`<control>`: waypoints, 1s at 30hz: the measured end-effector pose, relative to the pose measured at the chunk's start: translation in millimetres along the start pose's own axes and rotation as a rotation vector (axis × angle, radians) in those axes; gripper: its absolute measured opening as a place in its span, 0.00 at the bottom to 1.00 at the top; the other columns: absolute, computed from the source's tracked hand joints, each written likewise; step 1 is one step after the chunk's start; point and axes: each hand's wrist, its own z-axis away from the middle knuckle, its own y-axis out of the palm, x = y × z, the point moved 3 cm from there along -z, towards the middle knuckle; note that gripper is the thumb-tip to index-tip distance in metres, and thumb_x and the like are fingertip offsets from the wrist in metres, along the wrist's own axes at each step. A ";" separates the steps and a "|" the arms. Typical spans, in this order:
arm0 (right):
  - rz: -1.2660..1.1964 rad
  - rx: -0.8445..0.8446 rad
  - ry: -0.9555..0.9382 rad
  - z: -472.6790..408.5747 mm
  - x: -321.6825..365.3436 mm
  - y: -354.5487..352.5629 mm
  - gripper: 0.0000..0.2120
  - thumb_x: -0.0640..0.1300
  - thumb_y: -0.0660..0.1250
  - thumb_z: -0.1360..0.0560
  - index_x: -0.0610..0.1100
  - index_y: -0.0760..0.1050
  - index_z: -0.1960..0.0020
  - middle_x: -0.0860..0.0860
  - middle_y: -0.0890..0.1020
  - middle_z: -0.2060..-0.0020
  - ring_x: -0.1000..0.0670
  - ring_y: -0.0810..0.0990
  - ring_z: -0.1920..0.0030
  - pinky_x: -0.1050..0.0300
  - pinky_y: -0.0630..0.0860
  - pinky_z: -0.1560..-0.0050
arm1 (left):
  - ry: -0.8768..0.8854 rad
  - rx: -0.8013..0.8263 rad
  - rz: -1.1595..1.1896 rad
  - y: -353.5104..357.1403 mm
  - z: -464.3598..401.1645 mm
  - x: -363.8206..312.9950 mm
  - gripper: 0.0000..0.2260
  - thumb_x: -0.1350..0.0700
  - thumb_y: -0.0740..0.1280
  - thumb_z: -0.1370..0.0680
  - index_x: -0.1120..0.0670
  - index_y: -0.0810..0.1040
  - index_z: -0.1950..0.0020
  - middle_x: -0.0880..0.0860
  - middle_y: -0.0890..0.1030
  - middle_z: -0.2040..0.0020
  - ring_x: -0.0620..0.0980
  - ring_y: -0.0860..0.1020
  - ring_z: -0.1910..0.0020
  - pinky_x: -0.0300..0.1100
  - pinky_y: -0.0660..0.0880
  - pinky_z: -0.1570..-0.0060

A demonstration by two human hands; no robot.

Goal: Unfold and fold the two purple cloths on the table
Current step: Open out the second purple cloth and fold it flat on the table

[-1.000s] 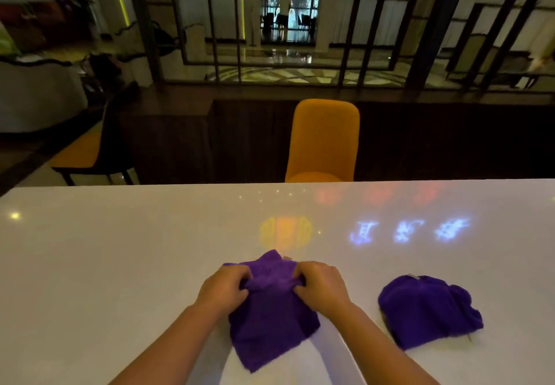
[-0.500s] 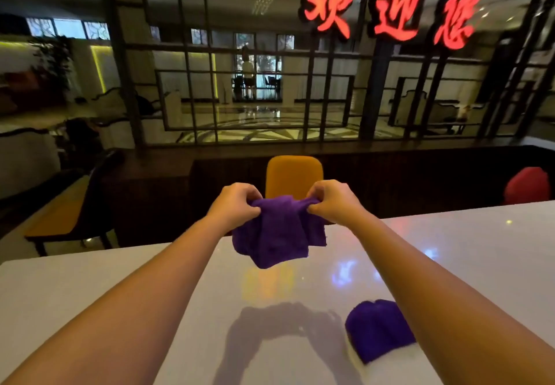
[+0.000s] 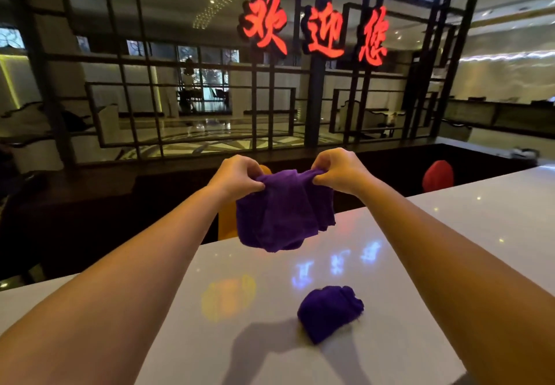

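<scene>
A purple cloth [image 3: 282, 213] hangs in the air above the white table [image 3: 390, 264], still partly bunched. My left hand [image 3: 237, 176] pinches its upper left edge and my right hand [image 3: 338, 170] pinches its upper right edge, arms stretched forward. The second purple cloth [image 3: 329, 311] lies crumpled on the table below, between my forearms, nearer the right arm. A shadow of the held cloth falls on the table beside it.
An orange chair [image 3: 228, 222] stands behind the table's far edge, mostly hidden by the held cloth and my left arm. A red chair [image 3: 438, 174] is at the far right. A dark lattice screen [image 3: 270, 84] with red neon characters stands beyond.
Both hands lifted the first cloth off the table and raised it forward and up. The top edge is now pulled a little wider. The second cloth has not moved.
</scene>
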 end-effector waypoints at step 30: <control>-0.022 0.521 0.129 -4.2 -463.6 38.2 0.07 0.36 0.67 0.30 0.42 0.80 0.54 0.45 0.82 0.54 0.45 0.80 0.54 0.52 0.80 0.53 | -0.609 0.230 0.123 458.0 -65.8 -65.1 0.06 0.61 0.69 0.31 0.55 0.81 0.56 0.51 0.81 0.57 0.49 0.77 0.57 0.38 0.71 0.60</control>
